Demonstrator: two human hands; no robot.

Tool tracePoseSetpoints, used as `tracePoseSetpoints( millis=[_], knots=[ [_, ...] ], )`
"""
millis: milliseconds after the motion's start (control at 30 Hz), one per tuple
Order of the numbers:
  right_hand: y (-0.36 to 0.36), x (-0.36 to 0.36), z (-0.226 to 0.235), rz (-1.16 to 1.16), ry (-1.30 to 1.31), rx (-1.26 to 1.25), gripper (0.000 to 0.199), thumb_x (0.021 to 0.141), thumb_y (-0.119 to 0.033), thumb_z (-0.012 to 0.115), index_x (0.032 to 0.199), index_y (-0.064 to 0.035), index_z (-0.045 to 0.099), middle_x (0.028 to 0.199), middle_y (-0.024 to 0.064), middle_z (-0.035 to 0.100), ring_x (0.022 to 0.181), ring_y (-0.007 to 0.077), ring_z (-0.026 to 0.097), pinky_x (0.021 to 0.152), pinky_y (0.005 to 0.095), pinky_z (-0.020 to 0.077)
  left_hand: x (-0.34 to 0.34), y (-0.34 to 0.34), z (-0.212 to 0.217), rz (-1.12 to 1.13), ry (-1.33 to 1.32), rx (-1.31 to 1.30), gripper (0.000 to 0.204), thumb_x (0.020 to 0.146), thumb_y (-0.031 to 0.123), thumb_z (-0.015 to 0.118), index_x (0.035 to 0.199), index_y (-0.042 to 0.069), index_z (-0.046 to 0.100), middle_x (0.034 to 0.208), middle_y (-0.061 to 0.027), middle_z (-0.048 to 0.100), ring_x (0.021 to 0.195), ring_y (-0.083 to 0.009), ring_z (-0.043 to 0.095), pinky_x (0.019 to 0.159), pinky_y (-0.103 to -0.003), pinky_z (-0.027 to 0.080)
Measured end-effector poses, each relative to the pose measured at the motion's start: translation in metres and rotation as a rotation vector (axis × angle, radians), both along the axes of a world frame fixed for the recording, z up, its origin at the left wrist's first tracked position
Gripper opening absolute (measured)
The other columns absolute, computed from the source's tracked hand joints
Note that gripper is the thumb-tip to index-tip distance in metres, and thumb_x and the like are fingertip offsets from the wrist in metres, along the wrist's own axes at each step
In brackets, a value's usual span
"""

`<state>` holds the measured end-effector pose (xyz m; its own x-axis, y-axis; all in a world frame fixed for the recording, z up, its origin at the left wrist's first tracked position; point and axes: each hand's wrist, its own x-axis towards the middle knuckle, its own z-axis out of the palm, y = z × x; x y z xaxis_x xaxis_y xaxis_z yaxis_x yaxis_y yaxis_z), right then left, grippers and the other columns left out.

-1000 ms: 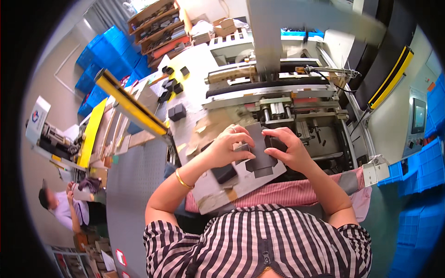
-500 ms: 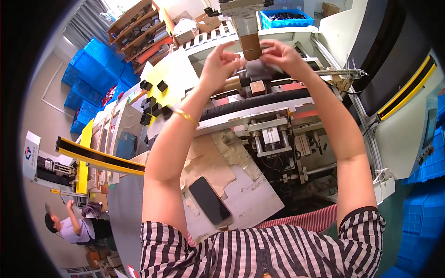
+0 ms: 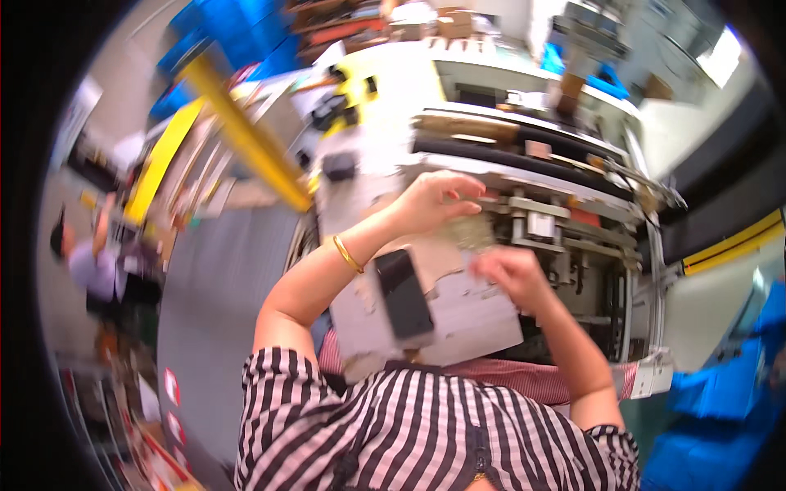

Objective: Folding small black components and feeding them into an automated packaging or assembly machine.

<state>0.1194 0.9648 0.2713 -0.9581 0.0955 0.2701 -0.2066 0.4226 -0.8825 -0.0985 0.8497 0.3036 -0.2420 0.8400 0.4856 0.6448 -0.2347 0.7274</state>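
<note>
My left hand point(image 3: 438, 200) hovers over the front edge of the machine point(image 3: 508, 176), its fingers loosely bent and apart, with nothing visible between them. A gold bangle point(image 3: 348, 254) is on that wrist. Nearer to me, above the torn cardboard-covered board point(image 3: 471, 319), my right hand point(image 3: 516, 274) is smeared by motion, so its fingers and anything in them are unclear. A dark phone point(image 3: 404, 295) lies on the board beneath my left forearm. Beyond that forearm, a dark grey box point(image 3: 340, 166) sits on the pale surface. A small copper-coloured block point(image 3: 538, 150) shows at the machine's dark roller.
Several small black boxes point(image 3: 332, 110) lie around a yellow sheet point(image 3: 393, 69). A yellow-and-black bar point(image 3: 246, 131) slants at the left, and another yellow bar point(image 3: 737, 241) stands at the right. Blue crates point(image 3: 712, 401) are at the lower right. A person point(image 3: 94, 266) is at the far left.
Both hands have come back from the machine's far rollers toward me. The dark piece between them is gone from there, and a dark grey box now shows at the left. The view has turned.
</note>
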Motion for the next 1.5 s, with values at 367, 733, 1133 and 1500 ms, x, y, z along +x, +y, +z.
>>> tracePoseSetpoints(
  millis=[367,733,1133,1500],
  knots=[
    [-0.272,-0.023,-0.027,0.521,-0.531,-0.170,0.025,0.092,-0.008,0.057,0.115,0.0009,0.063,0.100,0.0112,0.071,0.093,0.0173,0.067,0.084,0.0285,0.0502,-0.042,-0.590,-0.276,1.492,-0.514,-0.015,0.014,0.084,0.016,0.063,0.083,0.003,0.069,0.074,-0.0052,0.069,0.066,-0.0109,0.061,0.060,-0.028,0.049],
    [-0.477,-0.142,-0.017,1.029,-0.416,0.262,0.031,0.088,-0.014,0.064,0.117,-0.0017,0.062,0.106,0.0143,0.068,0.097,0.0277,0.065,0.084,0.0356,0.0523,0.237,-0.916,-0.299,2.573,-0.783,-1.048,0.046,0.083,0.012,0.064,0.127,0.016,0.053,0.131,-0.0168,0.049,0.113,-0.0364,0.056,0.091,-0.045,0.051],
    [-0.484,-0.131,-0.012,1.063,-0.317,0.388,0.033,0.087,-0.016,0.065,0.117,-0.0009,0.062,0.099,0.0143,0.068,0.092,0.0286,0.066,0.083,0.0364,0.0522,0.215,-0.956,-0.346,2.254,-0.570,-1.024,0.015,0.084,0.008,0.063,0.097,0.010,0.070,0.091,-0.0113,0.068,0.081,-0.0329,0.067,0.073,-0.038,0.055],
    [-0.305,-0.066,0.028,0.232,0.171,0.255,0.032,0.085,-0.006,0.066,0.116,-0.0032,0.062,0.114,0.0124,0.065,0.104,0.0274,0.061,0.088,0.0349,0.0470,0.027,-0.460,-0.035,0.381,0.023,-0.074,0.008,0.083,0.011,0.072,0.087,0.005,0.069,0.082,-0.0053,0.067,0.075,-0.0168,0.062,0.068,-0.029,0.049]
  ],
)
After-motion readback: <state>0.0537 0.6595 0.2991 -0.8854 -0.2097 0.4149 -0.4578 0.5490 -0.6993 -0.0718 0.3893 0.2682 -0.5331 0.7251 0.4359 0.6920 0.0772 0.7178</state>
